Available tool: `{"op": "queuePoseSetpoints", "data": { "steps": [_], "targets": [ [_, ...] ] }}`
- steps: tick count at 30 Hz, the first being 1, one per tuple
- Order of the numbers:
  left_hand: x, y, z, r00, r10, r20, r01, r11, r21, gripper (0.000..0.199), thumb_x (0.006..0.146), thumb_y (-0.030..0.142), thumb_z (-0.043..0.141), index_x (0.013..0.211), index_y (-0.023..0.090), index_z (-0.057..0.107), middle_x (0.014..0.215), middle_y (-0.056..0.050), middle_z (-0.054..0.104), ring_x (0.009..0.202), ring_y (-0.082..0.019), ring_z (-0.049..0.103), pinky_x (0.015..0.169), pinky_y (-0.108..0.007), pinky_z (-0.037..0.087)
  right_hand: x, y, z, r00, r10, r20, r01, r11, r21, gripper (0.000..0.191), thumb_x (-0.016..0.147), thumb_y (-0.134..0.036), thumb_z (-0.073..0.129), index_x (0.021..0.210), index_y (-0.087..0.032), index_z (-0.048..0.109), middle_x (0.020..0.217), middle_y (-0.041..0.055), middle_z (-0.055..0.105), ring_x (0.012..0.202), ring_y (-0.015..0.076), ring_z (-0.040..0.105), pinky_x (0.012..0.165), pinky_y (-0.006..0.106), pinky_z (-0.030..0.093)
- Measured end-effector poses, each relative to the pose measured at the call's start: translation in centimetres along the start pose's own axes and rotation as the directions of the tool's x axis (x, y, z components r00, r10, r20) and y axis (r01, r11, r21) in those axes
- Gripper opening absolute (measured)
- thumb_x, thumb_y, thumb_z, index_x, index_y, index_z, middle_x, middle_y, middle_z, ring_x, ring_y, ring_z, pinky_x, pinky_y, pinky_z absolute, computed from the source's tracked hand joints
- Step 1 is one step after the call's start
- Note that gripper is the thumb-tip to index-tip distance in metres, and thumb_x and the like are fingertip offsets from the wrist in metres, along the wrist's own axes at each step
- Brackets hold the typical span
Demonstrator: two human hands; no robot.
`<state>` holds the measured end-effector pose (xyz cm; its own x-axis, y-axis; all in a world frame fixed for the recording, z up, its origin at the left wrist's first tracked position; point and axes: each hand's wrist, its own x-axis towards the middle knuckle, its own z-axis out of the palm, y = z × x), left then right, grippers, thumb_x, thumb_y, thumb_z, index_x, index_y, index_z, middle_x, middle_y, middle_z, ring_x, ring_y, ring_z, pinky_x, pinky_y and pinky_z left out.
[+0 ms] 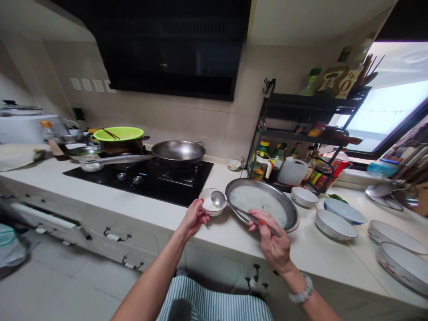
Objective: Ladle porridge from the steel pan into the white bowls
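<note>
Just ahead of the left grip (195, 217), and closed in by its thumb and fingers at the rim, is one small white bowl (207, 196) with a dark edge. The right grip (274, 240) is clasped around the handle of one ladle (218, 198), whose head sits at that bowl. Between the two grips, slightly beyond them on the tabletop (222, 236), stands one wide metal basin (289, 206) of whitish liquid. Out to the right of the right grip are five bowls (336, 225) (one bluish, the others white). Beyond the basin, one dark rack (301, 99) carries at least three bottles on its top tier; a large "0" reads on the label of one bottle (347, 85), its smaller print being too blurred. To the left of the left grip lies one black cooktop (160, 189) with two knobs (137, 179), one wok (179, 154), and a yellow-green basin (125, 133) bearing two chopsticks (110, 133). High above it, the mark on the range hood (174, 53) is too small to read.
</note>
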<state>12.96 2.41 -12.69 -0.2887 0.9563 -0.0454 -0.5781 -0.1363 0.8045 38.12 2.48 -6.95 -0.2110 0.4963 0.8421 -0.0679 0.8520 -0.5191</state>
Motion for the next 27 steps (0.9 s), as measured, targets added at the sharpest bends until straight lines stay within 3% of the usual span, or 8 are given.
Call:
{"op": "queuePoseSetpoints", "data": {
  "steps": [2, 5, 8, 11, 17, 22, 27],
  "targets": [
    [0.0, 0.1, 0.0, 1.000, -0.001, -0.002, 0.001, 1.000, 0.007, 0.052, 0.065, 0.049, 0.080, 0.083, 0.022, 0.040, 0.050, 0.011, 0.049, 0.037, -0.012, 0.058, 0.030, -0.015, 0.038, 0.4, 0.0, 0.3, 0.973, 0.160, -0.165, -0.155, 0.987, 0.045, 0.019, 0.095, -0.025, 0.052, 0.103, -0.020, 0.069, 0.107, 0.0115, 0.071, 0.063, 0.0162, 0.069, 0.054, 0.031, 0.059],
    [0.0, 0.1, 0.0, 1.000, -0.006, -0.011, 0.007, 1.000, 0.019, 0.051, 0.065, 0.049, 0.079, 0.083, 0.022, 0.040, 0.049, 0.011, 0.048, 0.037, -0.013, 0.058, 0.030, -0.016, 0.039, 1.6, 0.0, 0.3, 0.851, 0.395, -0.347, -0.339, 0.917, 0.212, 0.021, 0.090, -0.034, 0.057, 0.092, -0.016, 0.068, 0.098, 0.0119, 0.073, 0.055, 0.0155, 0.066, 0.047, 0.029, 0.055],
    [0.0, 0.0, -0.1, 1.000, -0.004, -0.016, 0.004, 1.000, 0.022, 0.051, 0.064, 0.049, 0.080, 0.083, 0.022, 0.041, 0.050, 0.010, 0.050, 0.038, -0.013, 0.059, 0.030, -0.016, 0.040, 2.6, 0.2, -0.1, 0.720, 0.537, -0.439, -0.388, 0.837, 0.387, 0.018, 0.080, -0.033, 0.061, 0.077, -0.015, 0.065, 0.079, 0.0091, 0.073, 0.052, 0.0158, 0.064, 0.044, 0.026, 0.050],
    [0.1, -0.1, -0.2, 1.000, -0.003, -0.014, 0.003, 1.000, 0.020, 0.052, 0.064, 0.049, 0.080, 0.084, 0.022, 0.041, 0.051, 0.009, 0.052, 0.038, -0.013, 0.059, 0.030, -0.016, 0.040, 3.0, 0.4, -0.5, 0.654, 0.602, -0.458, -0.418, 0.792, 0.445, 0.015, 0.073, -0.031, 0.062, 0.072, -0.015, 0.064, 0.072, 0.0079, 0.073, 0.051, 0.0164, 0.064, 0.043, 0.025, 0.048],
    [0.2, -0.2, -0.4, 1.000, 0.000, -0.006, 0.000, 1.000, 0.030, 0.048, 0.068, 0.048, 0.077, 0.086, 0.021, 0.042, 0.051, 0.008, 0.053, 0.038, -0.014, 0.059, 0.031, -0.017, 0.040, 2.7, 0.0, -1.3, 0.678, 0.615, -0.403, -0.491, 0.786, 0.375, 0.021, 0.069, -0.035, 0.070, 0.072, -0.015, 0.066, 0.073, 0.0089, 0.073, 0.054, 0.0179, 0.066, 0.044, 0.026, 0.051],
    [0.2, -0.2, -0.4, 1.000, 0.003, -0.002, -0.003, 1.000, 0.025, 0.046, 0.070, 0.046, 0.076, 0.087, 0.021, 0.041, 0.053, 0.008, 0.053, 0.039, -0.013, 0.059, 0.031, -0.016, 0.039, 2.2, -0.5, -1.6, 0.677, 0.668, -0.308, -0.581, 0.742, 0.334, 0.033, 0.071, -0.045, 0.073, 0.080, -0.014, 0.066, 0.058, 0.0065, 0.067, 0.043, 0.0157, 0.059, 0.036, 0.023, 0.045],
    [0.2, -0.1, -0.3, 1.000, -0.008, -0.024, 0.008, 1.000, 0.016, 0.046, 0.071, 0.045, 0.076, 0.088, 0.021, 0.041, 0.052, 0.009, 0.052, 0.038, -0.013, 0.058, 0.031, -0.016, 0.038, 2.9, -0.8, -2.2, 0.674, 0.640, -0.369, -0.535, 0.767, 0.354, 0.032, 0.073, -0.045, 0.071, 0.081, -0.014, 0.063, 0.057, 0.0065, 0.067, 0.043, 0.0153, 0.059, 0.038, 0.023, 0.045]
  ]
}}
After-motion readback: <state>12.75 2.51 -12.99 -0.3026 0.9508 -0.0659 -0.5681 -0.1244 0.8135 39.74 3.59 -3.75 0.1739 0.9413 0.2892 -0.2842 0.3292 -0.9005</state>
